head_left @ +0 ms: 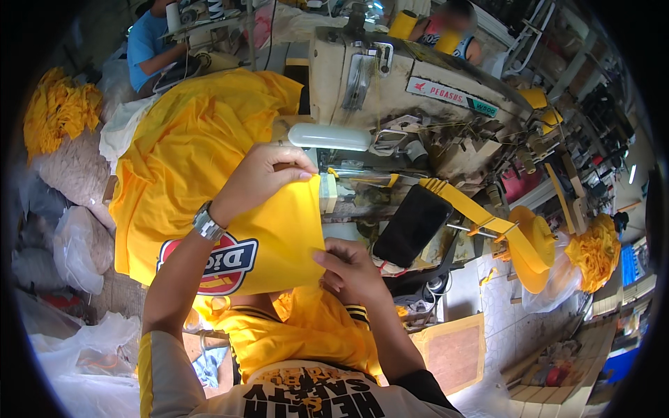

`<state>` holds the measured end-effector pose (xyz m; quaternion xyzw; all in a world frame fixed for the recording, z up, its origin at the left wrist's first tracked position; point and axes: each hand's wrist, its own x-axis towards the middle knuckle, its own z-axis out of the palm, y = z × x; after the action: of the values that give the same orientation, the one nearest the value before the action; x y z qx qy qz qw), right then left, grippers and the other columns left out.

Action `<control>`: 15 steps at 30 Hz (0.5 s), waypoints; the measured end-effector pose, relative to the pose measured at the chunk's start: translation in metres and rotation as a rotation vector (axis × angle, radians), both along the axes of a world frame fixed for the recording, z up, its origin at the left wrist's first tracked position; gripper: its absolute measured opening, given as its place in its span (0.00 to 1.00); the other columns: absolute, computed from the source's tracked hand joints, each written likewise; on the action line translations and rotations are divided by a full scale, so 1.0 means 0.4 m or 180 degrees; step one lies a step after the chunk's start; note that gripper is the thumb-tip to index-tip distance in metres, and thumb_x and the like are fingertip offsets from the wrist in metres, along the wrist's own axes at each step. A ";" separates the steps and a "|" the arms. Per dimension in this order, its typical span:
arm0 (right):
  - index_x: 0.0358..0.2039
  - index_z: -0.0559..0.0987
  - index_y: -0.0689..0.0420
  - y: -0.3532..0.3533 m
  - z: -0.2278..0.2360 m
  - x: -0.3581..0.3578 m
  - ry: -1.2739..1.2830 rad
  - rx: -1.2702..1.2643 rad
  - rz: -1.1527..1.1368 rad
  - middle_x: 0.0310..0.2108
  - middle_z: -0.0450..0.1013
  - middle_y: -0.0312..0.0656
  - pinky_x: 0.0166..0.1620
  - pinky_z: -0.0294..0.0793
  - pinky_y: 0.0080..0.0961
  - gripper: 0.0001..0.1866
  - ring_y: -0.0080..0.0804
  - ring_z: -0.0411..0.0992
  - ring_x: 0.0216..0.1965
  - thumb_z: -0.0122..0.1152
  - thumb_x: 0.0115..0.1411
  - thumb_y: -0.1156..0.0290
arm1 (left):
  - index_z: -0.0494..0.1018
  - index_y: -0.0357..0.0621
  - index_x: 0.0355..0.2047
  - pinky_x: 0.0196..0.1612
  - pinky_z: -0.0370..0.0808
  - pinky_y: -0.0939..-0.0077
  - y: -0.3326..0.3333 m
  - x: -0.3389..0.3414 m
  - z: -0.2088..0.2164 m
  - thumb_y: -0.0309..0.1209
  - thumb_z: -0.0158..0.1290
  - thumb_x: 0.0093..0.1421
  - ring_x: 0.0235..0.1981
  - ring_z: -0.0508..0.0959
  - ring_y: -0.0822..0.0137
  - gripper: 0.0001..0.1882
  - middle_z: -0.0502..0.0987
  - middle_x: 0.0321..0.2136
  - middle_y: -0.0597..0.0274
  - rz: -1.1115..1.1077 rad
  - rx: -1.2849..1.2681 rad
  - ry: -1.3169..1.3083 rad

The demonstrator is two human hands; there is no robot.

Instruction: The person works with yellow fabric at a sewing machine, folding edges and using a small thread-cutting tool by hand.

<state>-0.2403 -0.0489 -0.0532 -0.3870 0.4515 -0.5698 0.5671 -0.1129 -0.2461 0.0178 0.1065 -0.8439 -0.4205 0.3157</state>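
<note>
A yellow garment (pixel 289 223) with a red, white and dark blue printed emblem is spread in front of me. Its straight right edge lies between my two hands. My left hand (pixel 275 171), wearing a metal watch at the wrist, pinches the far corner of that edge beside the presser area of the sewing machine (pixel 390 80). Lower down the same edge, my right hand (pixel 348 268) grips the cloth between thumb and fingers. A yellow fabric strip (pixel 463 202) runs from a yellow roll (pixel 533 247) toward the machine.
A black phone (pixel 412 226) rests on the machine's right side. More yellow cloth (pixel 202 104) is heaped at the left, with plastic bags (pixel 77 240) beyond. Yellow pieces (pixel 594 252) are piled at far right. Two people sit behind, one in a blue shirt (pixel 148 45).
</note>
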 end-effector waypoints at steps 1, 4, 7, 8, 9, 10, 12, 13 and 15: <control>0.31 0.77 0.61 -0.002 0.003 -0.001 -0.0254 -0.0053 -0.0036 0.16 0.65 0.27 0.18 0.54 0.13 0.11 0.10 0.57 0.13 0.59 0.65 0.66 | 0.77 0.34 0.29 0.37 0.73 0.76 -0.006 -0.004 -0.012 0.27 0.58 0.56 0.31 0.78 0.72 0.07 0.81 0.28 0.59 0.0045 -0.0021 -0.0015; 0.29 0.76 0.61 -0.014 0.001 -0.010 -0.0441 -0.0117 -0.0271 0.15 0.66 0.28 0.18 0.54 0.12 0.11 0.10 0.57 0.13 0.59 0.65 0.67 | 0.78 0.36 0.28 0.37 0.73 0.74 -0.021 -0.028 -0.038 0.28 0.58 0.55 0.31 0.80 0.65 0.07 0.81 0.28 0.55 0.0214 -0.0338 -0.0009; 0.27 0.75 0.60 -0.032 -0.053 -0.016 0.0088 0.0052 -0.0644 0.16 0.67 0.29 0.17 0.54 0.12 0.11 0.10 0.58 0.12 0.59 0.65 0.68 | 0.78 0.37 0.29 0.34 0.74 0.75 -0.030 -0.047 -0.058 0.30 0.59 0.56 0.27 0.80 0.63 0.07 0.80 0.26 0.54 0.0410 -0.0968 0.0052; 0.27 0.75 0.60 -0.033 -0.046 -0.007 0.0052 0.0106 -0.0659 0.16 0.68 0.29 0.17 0.54 0.12 0.11 0.10 0.58 0.12 0.59 0.65 0.68 | 0.78 0.39 0.28 0.36 0.72 0.72 -0.038 -0.042 -0.058 0.31 0.59 0.55 0.30 0.79 0.61 0.07 0.80 0.28 0.55 0.0405 -0.0954 0.0093; 0.26 0.75 0.60 -0.026 -0.051 -0.001 0.0006 0.0200 -0.0684 0.16 0.69 0.30 0.17 0.54 0.12 0.11 0.10 0.58 0.12 0.58 0.65 0.68 | 0.78 0.41 0.28 0.38 0.71 0.69 -0.041 -0.042 -0.067 0.32 0.59 0.54 0.33 0.77 0.58 0.07 0.79 0.30 0.56 0.0387 -0.0905 0.0119; 0.26 0.74 0.60 -0.026 -0.058 -0.005 0.0143 0.0129 -0.0633 0.17 0.70 0.31 0.16 0.54 0.12 0.12 0.10 0.59 0.12 0.58 0.65 0.68 | 0.79 0.43 0.27 0.40 0.70 0.66 -0.036 -0.037 -0.078 0.33 0.59 0.53 0.36 0.76 0.56 0.06 0.78 0.31 0.57 0.0373 -0.0856 0.0148; 0.25 0.74 0.60 -0.020 -0.052 -0.008 0.0053 0.0061 -0.0680 0.17 0.70 0.31 0.16 0.55 0.12 0.12 0.10 0.58 0.12 0.59 0.65 0.68 | 0.78 0.44 0.27 0.42 0.66 0.65 -0.019 -0.045 -0.069 0.31 0.58 0.53 0.39 0.72 0.57 0.05 0.76 0.35 0.61 0.0628 -0.1623 0.0163; 0.25 0.73 0.60 -0.020 -0.051 -0.007 0.0003 -0.0016 -0.0663 0.16 0.69 0.30 0.16 0.54 0.13 0.13 0.10 0.57 0.12 0.59 0.65 0.68 | 0.78 0.45 0.27 0.44 0.65 0.65 -0.008 -0.041 -0.062 0.31 0.57 0.53 0.41 0.71 0.58 0.04 0.75 0.37 0.62 0.0740 -0.2017 0.0162; 0.25 0.73 0.60 -0.014 -0.051 -0.010 0.0063 0.0007 -0.0663 0.16 0.67 0.30 0.16 0.53 0.13 0.13 0.10 0.56 0.12 0.59 0.65 0.68 | 0.79 0.47 0.31 0.48 0.62 0.65 0.026 -0.029 -0.057 0.30 0.56 0.55 0.44 0.69 0.57 0.04 0.73 0.39 0.64 0.1021 -0.2652 -0.0342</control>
<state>-0.2445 -0.0543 -0.0736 -0.3429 0.4955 -0.6214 0.5008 -0.1244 -0.2357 -0.0049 0.1215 -0.9293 0.0156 0.3485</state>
